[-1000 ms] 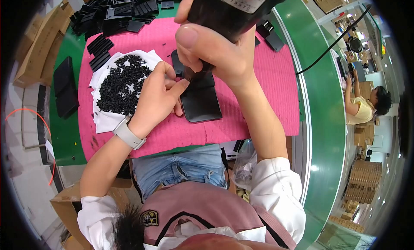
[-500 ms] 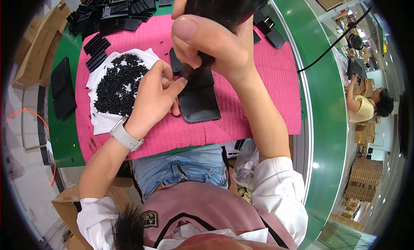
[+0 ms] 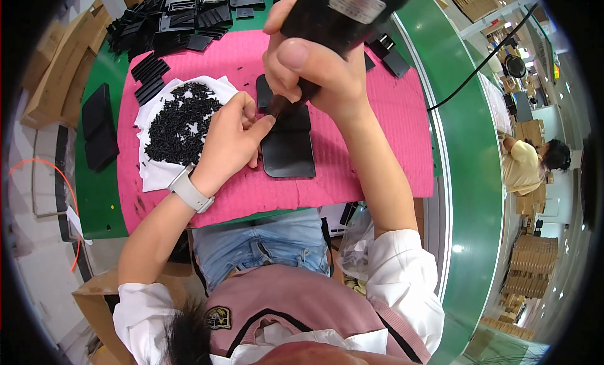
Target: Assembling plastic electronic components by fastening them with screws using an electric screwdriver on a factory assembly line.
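Note:
My right hand (image 3: pixel 324 75) is wrapped round a black electric screwdriver (image 3: pixel 343 16), tilted with its tip pointing down toward a flat black plastic case (image 3: pixel 288 155). Close beside that tip, my left hand (image 3: pixel 233 135) has thumb and fingers pinched together over the case's left side. What sits between those fingertips is hidden. The case has rounded corners and lies on a pink mat (image 3: pixel 358 167); its middle is partly covered by my hands and the tool. Left of my left hand, many small black screws (image 3: pixel 176 129) are heaped on a white cloth (image 3: pixel 148 179).
Black plastic parts (image 3: pixel 189 16) are piled at the far left, with ribbed pieces (image 3: pixel 150 75) nearer. More black cases (image 3: pixel 99 129) lie on the green table (image 3: pixel 94 207) at left, and other parts (image 3: pixel 391 56) at far right. A black cable (image 3: pixel 469 83) hangs at right. Another person (image 3: pixel 525 163) is beyond.
The view has shifted slightly. My right hand and the screwdriver have moved a little right and toward me, while my left fingers stay at the tip. The other person at right has changed posture.

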Demonstrator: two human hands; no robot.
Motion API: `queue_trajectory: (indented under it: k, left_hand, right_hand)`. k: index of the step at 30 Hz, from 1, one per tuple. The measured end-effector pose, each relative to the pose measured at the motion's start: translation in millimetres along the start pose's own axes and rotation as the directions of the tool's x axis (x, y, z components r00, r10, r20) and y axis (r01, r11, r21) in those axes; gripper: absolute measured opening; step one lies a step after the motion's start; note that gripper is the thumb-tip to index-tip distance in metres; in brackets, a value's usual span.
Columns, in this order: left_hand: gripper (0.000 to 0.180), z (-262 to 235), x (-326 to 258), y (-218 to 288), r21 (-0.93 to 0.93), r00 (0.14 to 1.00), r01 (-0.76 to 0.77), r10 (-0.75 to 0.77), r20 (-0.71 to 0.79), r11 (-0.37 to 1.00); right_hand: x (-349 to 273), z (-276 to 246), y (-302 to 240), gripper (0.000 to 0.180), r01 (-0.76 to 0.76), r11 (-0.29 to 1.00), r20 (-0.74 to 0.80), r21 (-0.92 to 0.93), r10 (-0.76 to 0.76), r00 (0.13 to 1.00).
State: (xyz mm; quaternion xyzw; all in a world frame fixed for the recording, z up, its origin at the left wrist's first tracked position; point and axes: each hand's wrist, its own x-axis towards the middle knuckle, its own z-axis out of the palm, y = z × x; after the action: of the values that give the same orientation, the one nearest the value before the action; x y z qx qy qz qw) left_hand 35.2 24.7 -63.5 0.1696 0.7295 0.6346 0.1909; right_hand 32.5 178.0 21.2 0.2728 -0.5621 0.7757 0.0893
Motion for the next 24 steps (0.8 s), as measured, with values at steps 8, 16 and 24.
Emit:
queue_trajectory:
  k: [8, 16, 24]
  left_hand:
    - [0.024, -0.4, 1.4, -6.3, 0.013, 1.000, -0.004, 0.005, -0.025, 1.000]
    - [0.034, -4.9, -6.2, -3.4, 0.118, 0.994, -0.096, 0.102, -0.039, 0.988]
    - [0.038, 2.9, -20.0, 17.6, -0.026, 0.954, -0.280, 0.276, -0.114, 0.960]
  right_hand:
    - [4.5, 10.1, 8.7, 0.020, 0.180, 0.954, 0.136, -0.240, -0.151, 0.979]
    - [-24.4, -23.6, -35.5, 0.037, -0.104, 0.951, -0.365, -0.292, -0.010, 0.931]
    - [-92.6, -104.5, -33.4, 0.058, -0.575, 0.145, -0.570, -0.806, 0.076, 0.818]
